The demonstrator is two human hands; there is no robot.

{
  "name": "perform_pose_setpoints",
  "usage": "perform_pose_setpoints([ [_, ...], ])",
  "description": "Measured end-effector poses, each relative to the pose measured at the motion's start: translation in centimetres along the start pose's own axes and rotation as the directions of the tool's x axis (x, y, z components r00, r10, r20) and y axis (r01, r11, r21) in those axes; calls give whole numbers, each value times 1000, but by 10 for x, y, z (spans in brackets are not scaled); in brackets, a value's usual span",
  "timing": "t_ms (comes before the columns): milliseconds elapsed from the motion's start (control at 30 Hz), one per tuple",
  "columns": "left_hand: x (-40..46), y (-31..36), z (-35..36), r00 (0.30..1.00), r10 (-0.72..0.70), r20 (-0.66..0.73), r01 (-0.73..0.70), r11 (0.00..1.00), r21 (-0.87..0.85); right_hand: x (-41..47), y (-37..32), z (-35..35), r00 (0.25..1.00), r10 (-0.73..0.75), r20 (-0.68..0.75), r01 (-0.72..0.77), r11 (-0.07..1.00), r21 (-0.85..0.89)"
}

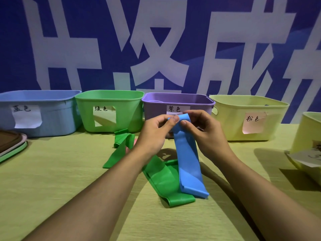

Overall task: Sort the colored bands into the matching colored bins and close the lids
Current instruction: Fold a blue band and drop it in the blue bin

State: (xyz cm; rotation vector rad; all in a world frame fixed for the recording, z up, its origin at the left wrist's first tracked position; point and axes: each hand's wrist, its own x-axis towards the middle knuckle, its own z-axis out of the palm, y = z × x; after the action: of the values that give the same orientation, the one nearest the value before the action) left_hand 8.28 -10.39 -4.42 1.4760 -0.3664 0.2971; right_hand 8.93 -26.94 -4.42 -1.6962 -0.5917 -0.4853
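Both hands raised in front of the purple bin, sharing one blue band. Left hand pinching the band's top edge between thumb and curled fingers; right hand pinching the same top edge from the other side, thumb in front, fingers curled behind. Band hanging down from the pinch, its lower end resting on the table and lapping over a green band lying flat there. A second green band farther left, partly folded, its upper end just in front of the green bin. A small pink patch showing beside the left wrist, too hidden to identify.

Along the back of the table, in a row from left: blue bin, green bin, purple bin, yellow bin, all lidless, each with a handwritten paper label on the front. Another yellow bin at the right edge, cut off by the frame. Stacked lids at the left edge. Behind everything, a blue banner with large white characters.
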Motion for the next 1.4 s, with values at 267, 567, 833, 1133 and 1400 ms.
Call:
perform_pose_setpoints([
  [267, 0, 1, 0, 1000, -1, -10, 0, 999, -49, 0, 0, 1, 999, 45, -6, -44, 993, 113],
  [567, -2, 3, 0, 999, -40, 11, 40, 998, -44, -2, -3, 0, 999, 3, 33, -7, 994, 112],
  [833, -4, 4, 3, 992, -99, 74, 105, 991, -87, -1, 0, 1, 999, 44, -9, -43, 995, 85],
  [1133, -2, 1, 3, 1000, -17, 20, 17, 999, -29, -1, -3, 2, 995, 59, -82, -44, 984, 173],
  [1400, 0, 2, 1, 999, 41, 14, -42, 999, 28, -1, -6, 0, 990, 99, -96, -81, 982, 172],
])
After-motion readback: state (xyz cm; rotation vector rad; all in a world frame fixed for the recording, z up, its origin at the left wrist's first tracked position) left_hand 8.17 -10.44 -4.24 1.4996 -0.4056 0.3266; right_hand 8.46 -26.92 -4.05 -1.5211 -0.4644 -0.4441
